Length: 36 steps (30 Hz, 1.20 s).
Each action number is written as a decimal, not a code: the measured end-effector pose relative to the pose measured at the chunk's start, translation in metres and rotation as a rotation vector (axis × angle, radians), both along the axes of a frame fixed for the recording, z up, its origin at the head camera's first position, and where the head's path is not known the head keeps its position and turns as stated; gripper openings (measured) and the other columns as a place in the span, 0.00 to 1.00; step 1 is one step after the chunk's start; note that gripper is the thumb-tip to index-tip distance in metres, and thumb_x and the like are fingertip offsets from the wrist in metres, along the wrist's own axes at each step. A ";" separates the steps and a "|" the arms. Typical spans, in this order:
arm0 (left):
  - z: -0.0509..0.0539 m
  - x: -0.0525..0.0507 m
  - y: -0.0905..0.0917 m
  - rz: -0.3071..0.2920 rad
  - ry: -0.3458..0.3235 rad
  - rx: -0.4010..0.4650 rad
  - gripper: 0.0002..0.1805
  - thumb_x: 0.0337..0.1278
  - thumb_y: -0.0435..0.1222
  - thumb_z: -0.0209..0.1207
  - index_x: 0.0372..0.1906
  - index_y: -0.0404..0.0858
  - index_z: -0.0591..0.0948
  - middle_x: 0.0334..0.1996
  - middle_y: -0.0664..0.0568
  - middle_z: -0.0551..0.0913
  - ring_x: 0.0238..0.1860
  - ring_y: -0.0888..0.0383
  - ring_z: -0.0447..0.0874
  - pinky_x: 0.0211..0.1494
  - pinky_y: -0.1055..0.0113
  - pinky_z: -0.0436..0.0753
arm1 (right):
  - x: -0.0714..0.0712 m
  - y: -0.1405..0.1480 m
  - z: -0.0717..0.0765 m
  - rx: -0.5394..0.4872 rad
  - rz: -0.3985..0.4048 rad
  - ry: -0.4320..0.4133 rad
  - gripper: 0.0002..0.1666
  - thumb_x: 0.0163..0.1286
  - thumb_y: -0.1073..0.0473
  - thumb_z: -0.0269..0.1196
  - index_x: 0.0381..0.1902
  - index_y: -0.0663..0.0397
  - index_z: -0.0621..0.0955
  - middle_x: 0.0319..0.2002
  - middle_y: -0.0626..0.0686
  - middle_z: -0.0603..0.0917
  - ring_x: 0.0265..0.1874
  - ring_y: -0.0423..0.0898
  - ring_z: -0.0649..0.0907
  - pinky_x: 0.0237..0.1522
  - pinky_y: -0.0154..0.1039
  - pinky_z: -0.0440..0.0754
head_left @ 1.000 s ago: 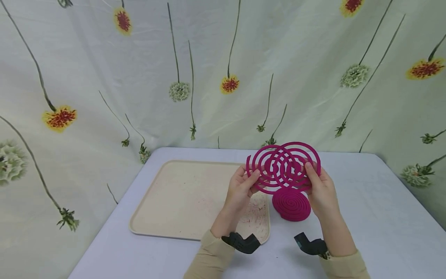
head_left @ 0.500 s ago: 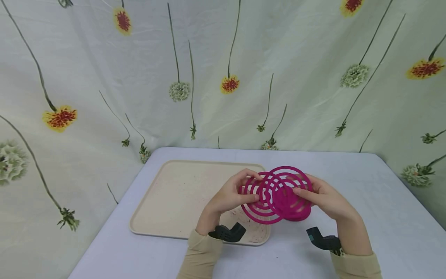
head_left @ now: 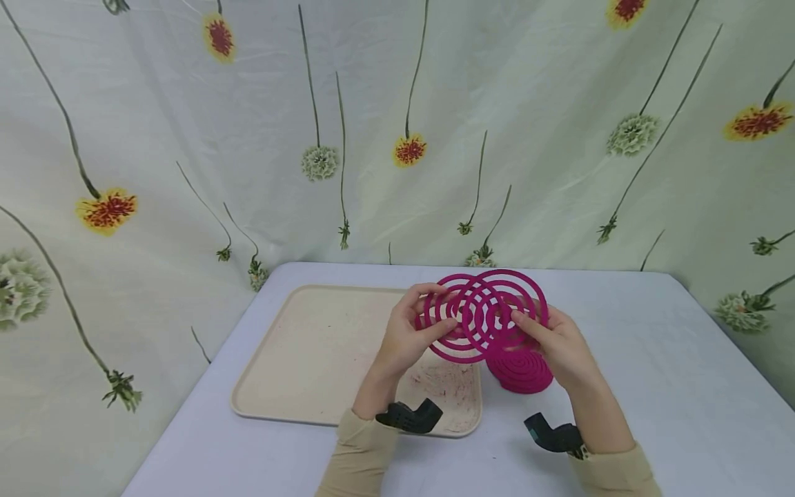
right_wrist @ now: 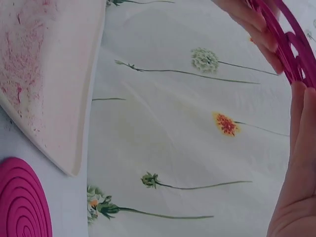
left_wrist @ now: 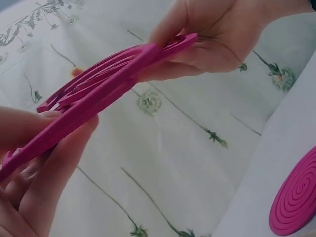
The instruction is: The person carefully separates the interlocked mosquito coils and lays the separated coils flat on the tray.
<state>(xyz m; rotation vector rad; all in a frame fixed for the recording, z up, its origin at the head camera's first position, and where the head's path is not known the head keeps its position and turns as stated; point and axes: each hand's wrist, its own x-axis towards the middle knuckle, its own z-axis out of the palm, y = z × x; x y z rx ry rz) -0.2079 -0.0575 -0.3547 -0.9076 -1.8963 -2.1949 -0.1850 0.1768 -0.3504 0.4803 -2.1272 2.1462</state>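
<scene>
Thumb and fingers of the left hand [head_left: 404, 338] pinch the left part of two overlapping magenta spirals of thin, stiff-looking material [head_left: 466, 317], while the right hand [head_left: 562, 342] grips the right part likewise. The pair is raised above the table, partly over the right end of the tray, rings crossing in the middle; whether they interlock, I cannot tell. Such slim bands look apt to snap, so this handling probably wants a light pinch near each centre, matched support from both sides, and any caught ring eased round rather than tugged. Below, just right of the tray, lies one tightly wound magenta spiral disc [head_left: 520, 373]; whether it is a single layer is unclear. To the left sits one rectangular beige tray [head_left: 335, 345] with rounded corners, reddish crumbs scattered toward its near right corner. Two black angular devices, one on the left wrist [head_left: 410, 416] and one on the right [head_left: 554, 437], make a pair. One white-covered table [head_left: 658, 359] carries everything, and beyond its far edge hangs a pale flower-printed cloth backdrop [head_left: 534, 83].
</scene>
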 end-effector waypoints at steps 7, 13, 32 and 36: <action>-0.002 0.001 0.013 0.074 0.008 0.135 0.24 0.58 0.25 0.58 0.58 0.33 0.65 0.54 0.36 0.76 0.53 0.42 0.78 0.48 0.57 0.80 | 0.001 -0.014 0.000 -0.205 -0.165 -0.060 0.17 0.70 0.58 0.56 0.53 0.62 0.70 0.39 0.41 0.84 0.40 0.38 0.84 0.44 0.33 0.81; -0.001 -0.003 -0.004 -0.034 -0.001 0.004 0.18 0.58 0.26 0.57 0.53 0.29 0.71 0.47 0.36 0.78 0.45 0.47 0.82 0.48 0.62 0.81 | 0.000 -0.002 0.002 -0.106 -0.112 -0.049 0.15 0.70 0.60 0.57 0.51 0.60 0.71 0.38 0.43 0.84 0.39 0.39 0.84 0.42 0.34 0.82; -0.001 0.002 0.019 0.145 -0.028 0.170 0.23 0.54 0.22 0.60 0.57 0.28 0.74 0.53 0.37 0.77 0.47 0.44 0.81 0.46 0.59 0.82 | 0.003 0.005 0.003 -0.059 -0.067 0.001 0.07 0.70 0.62 0.57 0.43 0.50 0.79 0.37 0.44 0.85 0.37 0.41 0.85 0.41 0.33 0.82; -0.003 0.005 0.031 0.234 -0.038 0.290 0.21 0.54 0.23 0.60 0.56 0.28 0.75 0.52 0.35 0.76 0.47 0.45 0.81 0.46 0.59 0.82 | 0.003 -0.002 0.004 -0.087 -0.083 -0.037 0.06 0.70 0.59 0.56 0.41 0.47 0.80 0.36 0.44 0.85 0.36 0.42 0.85 0.40 0.34 0.82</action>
